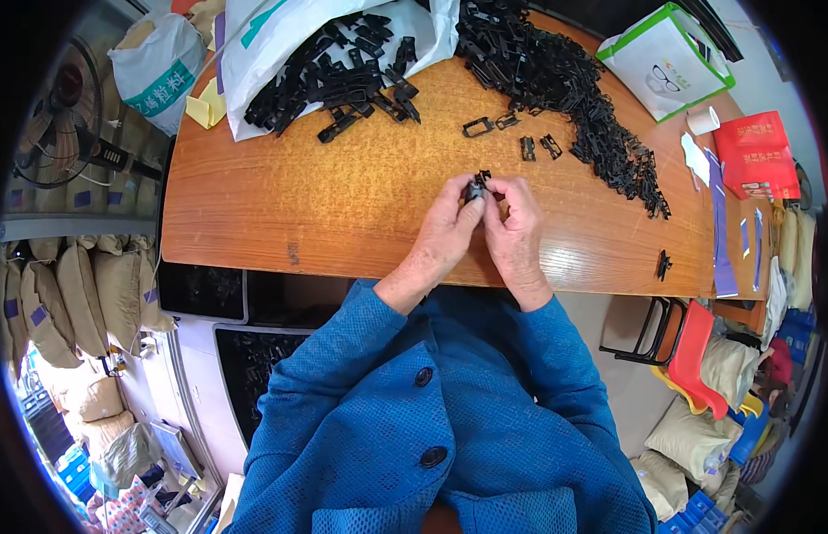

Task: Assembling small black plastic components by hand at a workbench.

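Both hands meet over the near middle of the wooden table [325, 200]. Between the fingertips of my left hand [443, 233] and my right hand [514, 227] is a small black plastic part [476, 189]; the fingers cover most of it. Both hands are closed on it. Beyond them lie a few loose black plastic pieces, among them a rectangular frame [477, 127] and two small clips, one [528, 149] beside the other [550, 146]. A single black piece [664, 264] rests near the table's right front edge.
A white sack [245, 116] spills black parts [352, 76] at the back left. Another heap of black parts [556, 84] trails down the right side. Farther right stand a green-edged bag [659, 67], a paper roll [702, 120] and a red bag [757, 156]. A red chair [699, 356] stands right of the table.
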`<state>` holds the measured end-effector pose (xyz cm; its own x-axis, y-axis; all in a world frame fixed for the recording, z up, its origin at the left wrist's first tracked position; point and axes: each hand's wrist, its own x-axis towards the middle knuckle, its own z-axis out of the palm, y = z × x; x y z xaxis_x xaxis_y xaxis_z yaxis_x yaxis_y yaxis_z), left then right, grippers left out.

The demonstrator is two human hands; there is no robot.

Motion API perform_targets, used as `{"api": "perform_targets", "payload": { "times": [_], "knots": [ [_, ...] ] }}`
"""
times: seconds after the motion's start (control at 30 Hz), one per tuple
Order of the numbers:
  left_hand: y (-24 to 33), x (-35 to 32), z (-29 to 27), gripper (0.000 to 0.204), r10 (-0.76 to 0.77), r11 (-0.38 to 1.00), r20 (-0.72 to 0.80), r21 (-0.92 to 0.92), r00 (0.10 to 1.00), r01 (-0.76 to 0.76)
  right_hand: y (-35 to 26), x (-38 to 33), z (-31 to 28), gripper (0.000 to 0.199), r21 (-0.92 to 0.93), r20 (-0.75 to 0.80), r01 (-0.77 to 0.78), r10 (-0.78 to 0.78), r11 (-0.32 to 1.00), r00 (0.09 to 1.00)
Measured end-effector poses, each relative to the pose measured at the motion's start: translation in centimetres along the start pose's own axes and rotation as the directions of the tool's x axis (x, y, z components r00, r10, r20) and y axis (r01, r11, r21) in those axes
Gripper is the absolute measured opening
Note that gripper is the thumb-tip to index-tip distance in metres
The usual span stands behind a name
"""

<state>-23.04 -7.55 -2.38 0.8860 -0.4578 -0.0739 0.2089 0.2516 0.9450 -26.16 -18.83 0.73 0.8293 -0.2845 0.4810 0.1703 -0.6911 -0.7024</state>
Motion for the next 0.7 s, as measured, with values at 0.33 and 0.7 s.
{"api": "perform_targets", "payload": {
  "times": [0.33,0.7],
  "knots": [
    [2.9,1.1,-2.2,0.038,-0.038,0.928,0.154,-0.360,0.987,0.092,-0.1,0.0,-0.1,0.008,0.566,0.205,-0.391,0.335,0.726,0.920],
    [1.5,1.7,-1.2,0.036,0.018,0.998,0.173,-0.056,0.985,-0.008,0.4,0.8,0.0,0.009,0.205,0.164,-0.142,0.109,0.968,0.980]
  ]
}}
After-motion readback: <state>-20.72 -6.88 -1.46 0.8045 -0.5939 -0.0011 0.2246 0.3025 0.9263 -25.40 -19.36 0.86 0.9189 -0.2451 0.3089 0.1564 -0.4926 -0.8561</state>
